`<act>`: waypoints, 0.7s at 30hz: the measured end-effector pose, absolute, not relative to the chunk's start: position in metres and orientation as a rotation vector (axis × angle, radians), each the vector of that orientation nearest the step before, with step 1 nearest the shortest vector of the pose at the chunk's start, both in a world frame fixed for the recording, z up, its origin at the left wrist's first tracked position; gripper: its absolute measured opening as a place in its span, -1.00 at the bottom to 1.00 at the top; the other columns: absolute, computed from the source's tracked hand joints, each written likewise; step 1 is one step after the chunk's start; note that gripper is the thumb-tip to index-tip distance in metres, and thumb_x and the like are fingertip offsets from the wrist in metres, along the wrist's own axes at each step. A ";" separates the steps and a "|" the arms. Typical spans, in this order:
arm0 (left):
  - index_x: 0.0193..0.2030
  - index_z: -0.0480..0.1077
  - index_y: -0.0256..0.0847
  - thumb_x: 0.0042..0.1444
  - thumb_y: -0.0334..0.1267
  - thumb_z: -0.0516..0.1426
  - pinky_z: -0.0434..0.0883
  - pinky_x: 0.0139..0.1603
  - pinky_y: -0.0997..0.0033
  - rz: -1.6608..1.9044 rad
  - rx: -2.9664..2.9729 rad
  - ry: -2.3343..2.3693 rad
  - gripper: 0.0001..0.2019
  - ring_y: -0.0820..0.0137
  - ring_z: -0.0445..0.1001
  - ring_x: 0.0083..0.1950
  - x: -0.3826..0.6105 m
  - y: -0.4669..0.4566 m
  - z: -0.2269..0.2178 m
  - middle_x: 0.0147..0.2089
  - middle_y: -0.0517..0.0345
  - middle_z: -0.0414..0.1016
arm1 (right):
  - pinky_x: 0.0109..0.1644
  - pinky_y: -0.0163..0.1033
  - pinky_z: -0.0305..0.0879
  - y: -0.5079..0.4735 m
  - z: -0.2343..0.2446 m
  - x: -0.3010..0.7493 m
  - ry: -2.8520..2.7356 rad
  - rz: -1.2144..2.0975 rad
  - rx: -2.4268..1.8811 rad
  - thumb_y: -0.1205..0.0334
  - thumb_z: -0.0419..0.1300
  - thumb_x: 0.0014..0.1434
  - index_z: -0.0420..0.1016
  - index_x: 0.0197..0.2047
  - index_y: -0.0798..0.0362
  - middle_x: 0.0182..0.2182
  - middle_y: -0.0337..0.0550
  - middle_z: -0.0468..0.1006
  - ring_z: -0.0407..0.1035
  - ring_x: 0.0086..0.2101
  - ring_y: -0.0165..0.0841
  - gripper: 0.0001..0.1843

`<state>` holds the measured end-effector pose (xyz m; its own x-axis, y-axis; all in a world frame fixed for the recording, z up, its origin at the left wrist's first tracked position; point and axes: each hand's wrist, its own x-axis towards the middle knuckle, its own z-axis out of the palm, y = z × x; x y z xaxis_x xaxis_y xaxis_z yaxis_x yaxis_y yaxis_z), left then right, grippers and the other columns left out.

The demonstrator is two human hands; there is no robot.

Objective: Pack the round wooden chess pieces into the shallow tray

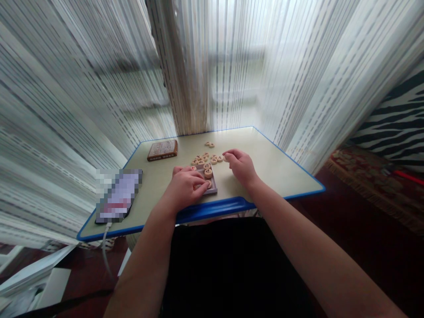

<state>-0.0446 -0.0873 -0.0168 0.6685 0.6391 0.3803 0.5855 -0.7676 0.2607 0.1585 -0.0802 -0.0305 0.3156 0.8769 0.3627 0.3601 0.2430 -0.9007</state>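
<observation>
- Curtains (185, 88), pale and striped, hang behind the surface (274, 168) in the head view.
- Surface: cream, with a blue rim (228, 205) along its edges.
- Tray (214, 181): close to the near edge, around its middle, partly hidden by the left hand (185, 186).
- Left hand: fingers bent over the tray's left side, tips at a disc (208, 183) toward its near end; whether they pinch it or only rest on it, I cannot tell.
- More marked discs (208, 172) show inside the tray, along its right side.
- Right hand (243, 168): right of the tray, over the surface; thumb and forefinger pinch a pale disc (225, 158), the other fingers curled. Whether that disc touches the surface is unclear.
- Loose discs (204, 158) lie in a cluster just beyond the tray, some touching; two small ones (212, 145) lie apart from them, nearer the far edge.
- Box (162, 150): brown, patterned, near the far left corner.
- Phone (119, 196): blurred into blocks, along the left edge toward the near left corner; a white cable (104, 247) runs from it over the near edge.
- Zebra-striped cloth (394, 126) and a patterned rug (374, 185) are beyond the right edge.
</observation>
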 end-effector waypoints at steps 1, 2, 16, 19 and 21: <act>-0.35 0.58 -0.09 0.14 -0.09 0.06 0.06 0.04 0.15 0.717 2.756 1.022 -0.72 0.27 0.41 -0.15 -0.045 -0.088 -0.016 -0.27 0.10 0.60 | -0.31 -0.27 0.28 -0.080 -0.031 0.159 -1.265 0.529 -1.339 0.10 0.05 0.03 0.51 -0.38 0.06 -0.47 -0.20 0.51 0.36 -0.41 -0.36 -0.73; -0.35 0.58 -0.10 0.13 -0.10 0.07 0.06 0.05 0.15 0.737 2.748 1.027 -0.73 0.27 0.42 -0.15 -0.046 -0.088 -0.016 -0.27 0.10 0.60 | -0.31 -0.27 0.28 -0.080 -0.031 0.159 -1.261 0.532 -1.338 0.11 0.05 0.03 0.51 -0.38 0.06 -0.47 -0.20 0.51 0.36 -0.41 -0.36 -0.73; -0.31 0.58 -0.06 0.22 -0.09 -0.02 0.09 0.08 0.14 0.618 2.799 0.934 -0.66 0.29 0.42 -0.09 -0.045 -0.092 -0.013 -0.18 0.16 0.59 | -0.36 -0.30 0.24 -0.079 -0.031 0.158 -1.263 0.512 -1.299 0.12 0.07 0.02 0.52 -0.40 0.08 -0.51 -0.22 0.49 0.34 -0.43 -0.38 -0.73; -0.25 0.58 -0.04 0.20 -0.10 0.00 0.08 0.04 0.12 0.637 2.802 0.999 -0.69 0.28 0.40 -0.08 -0.045 -0.093 -0.013 -0.15 0.14 0.57 | -0.36 -0.30 0.24 -0.078 -0.033 0.158 -1.272 0.504 -1.283 0.15 0.07 0.01 0.53 -0.41 0.08 -0.51 -0.23 0.49 0.35 -0.43 -0.39 -0.75; -0.21 0.56 -0.05 0.19 -0.14 0.02 0.07 0.03 0.10 0.674 2.802 1.041 -0.73 0.26 0.38 -0.05 -0.045 -0.093 -0.014 -0.11 0.13 0.56 | -0.35 -0.30 0.24 -0.077 -0.033 0.158 -1.281 0.500 -1.281 0.15 0.07 0.01 0.53 -0.42 0.09 -0.52 -0.22 0.50 0.35 -0.43 -0.39 -0.75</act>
<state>-0.0451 -0.0925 -0.0139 0.6728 0.6376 0.3753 0.6036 -0.7664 0.2198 0.1584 -0.0775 -0.0325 0.3024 0.8592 0.4127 0.3521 0.3017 -0.8860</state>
